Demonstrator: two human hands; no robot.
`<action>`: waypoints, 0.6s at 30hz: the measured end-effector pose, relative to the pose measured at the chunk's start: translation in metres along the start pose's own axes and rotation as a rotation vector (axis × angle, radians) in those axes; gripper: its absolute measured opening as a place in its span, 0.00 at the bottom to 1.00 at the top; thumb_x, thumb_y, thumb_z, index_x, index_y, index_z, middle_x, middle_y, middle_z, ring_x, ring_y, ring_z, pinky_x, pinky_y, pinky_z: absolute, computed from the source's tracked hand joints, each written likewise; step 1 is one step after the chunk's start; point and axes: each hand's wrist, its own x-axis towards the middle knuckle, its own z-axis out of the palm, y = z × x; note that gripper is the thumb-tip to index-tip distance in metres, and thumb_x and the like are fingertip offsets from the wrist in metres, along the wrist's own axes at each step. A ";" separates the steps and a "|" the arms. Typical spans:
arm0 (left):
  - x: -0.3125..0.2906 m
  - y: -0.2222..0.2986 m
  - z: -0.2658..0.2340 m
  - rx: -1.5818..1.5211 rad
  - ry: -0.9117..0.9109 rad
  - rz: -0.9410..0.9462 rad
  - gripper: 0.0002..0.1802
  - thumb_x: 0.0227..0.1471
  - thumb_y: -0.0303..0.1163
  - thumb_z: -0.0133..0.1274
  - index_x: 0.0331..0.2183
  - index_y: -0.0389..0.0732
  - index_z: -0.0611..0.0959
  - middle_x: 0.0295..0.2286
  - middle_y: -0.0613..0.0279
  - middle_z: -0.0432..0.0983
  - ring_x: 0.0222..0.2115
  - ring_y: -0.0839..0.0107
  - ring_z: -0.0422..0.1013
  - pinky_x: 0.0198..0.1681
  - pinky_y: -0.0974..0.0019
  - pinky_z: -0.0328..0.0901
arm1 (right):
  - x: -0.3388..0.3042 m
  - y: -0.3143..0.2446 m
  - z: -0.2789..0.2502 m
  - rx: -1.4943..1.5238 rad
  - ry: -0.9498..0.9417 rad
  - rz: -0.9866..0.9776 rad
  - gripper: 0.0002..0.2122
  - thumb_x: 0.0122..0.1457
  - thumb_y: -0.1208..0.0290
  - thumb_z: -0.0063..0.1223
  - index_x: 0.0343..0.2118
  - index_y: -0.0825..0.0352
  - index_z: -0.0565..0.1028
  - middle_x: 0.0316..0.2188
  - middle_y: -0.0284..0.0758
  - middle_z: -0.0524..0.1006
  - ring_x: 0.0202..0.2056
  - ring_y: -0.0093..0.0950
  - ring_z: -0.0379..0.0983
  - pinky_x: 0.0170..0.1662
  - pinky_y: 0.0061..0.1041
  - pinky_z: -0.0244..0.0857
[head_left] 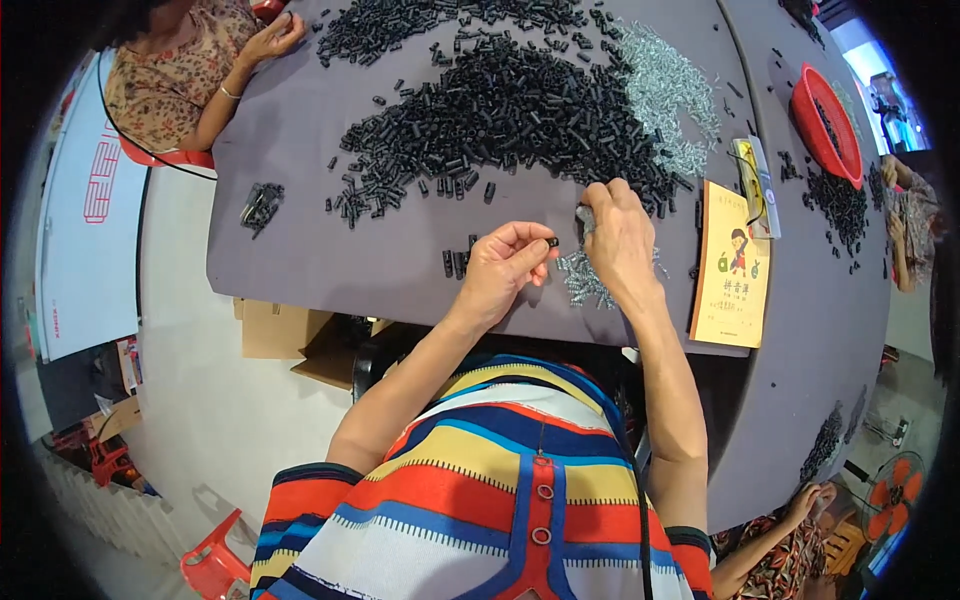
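Observation:
Between the thumb and fingertips of my left hand (500, 268) is a small black cylinder (552, 242), its end pointing right. My right hand (622, 240) is bent over the table just to the right, fingers closed. Something grey shows at its thumb side, too small to name. Beneath and between my hands lies a small heap of silvery, spring-like pieces (588, 284). A few black cylinders (455, 263) stand beside my left hand. Beyond both hands spreads a big pile of black cylinders (500, 105), next to a pile of silvery pieces (672, 95).
A yellow booklet (732, 265) lies right of my right arm, with glasses (757, 190) beyond it. Across a table seam sits a red basket (826, 126). A small dark cluster (262, 207) is at the left. Other people sit around the table; an orange-bladed fan (893, 497) stands lower right.

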 end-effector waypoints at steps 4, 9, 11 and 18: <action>-0.002 -0.002 0.001 -0.023 -0.002 0.023 0.09 0.57 0.25 0.51 0.41 0.34 0.78 0.30 0.60 0.76 0.23 0.82 0.69 0.27 0.78 0.66 | -0.009 -0.014 -0.020 0.163 0.031 -0.001 0.12 0.42 0.89 0.46 0.32 0.69 0.72 0.29 0.41 0.71 0.33 0.41 0.71 0.35 0.35 0.65; -0.003 -0.004 -0.002 -0.029 -0.013 0.017 0.10 0.57 0.26 0.51 0.41 0.35 0.79 0.29 0.60 0.77 0.24 0.80 0.69 0.29 0.78 0.65 | -0.029 -0.024 -0.035 0.577 -0.079 0.116 0.13 0.42 0.89 0.46 0.32 0.70 0.74 0.27 0.43 0.74 0.29 0.39 0.73 0.32 0.31 0.66; -0.002 -0.003 -0.001 -0.004 -0.023 0.020 0.10 0.57 0.26 0.51 0.41 0.36 0.79 0.28 0.62 0.77 0.24 0.81 0.69 0.29 0.78 0.65 | -0.036 -0.025 -0.033 0.636 -0.094 0.136 0.16 0.39 0.90 0.44 0.33 0.70 0.75 0.29 0.44 0.75 0.31 0.43 0.74 0.34 0.34 0.68; -0.008 -0.004 0.009 0.174 0.047 0.043 0.08 0.57 0.27 0.51 0.39 0.36 0.79 0.26 0.68 0.74 0.22 0.84 0.66 0.25 0.81 0.62 | -0.047 -0.026 -0.026 0.675 -0.091 0.170 0.16 0.40 0.90 0.45 0.34 0.71 0.75 0.29 0.44 0.76 0.31 0.41 0.75 0.35 0.33 0.69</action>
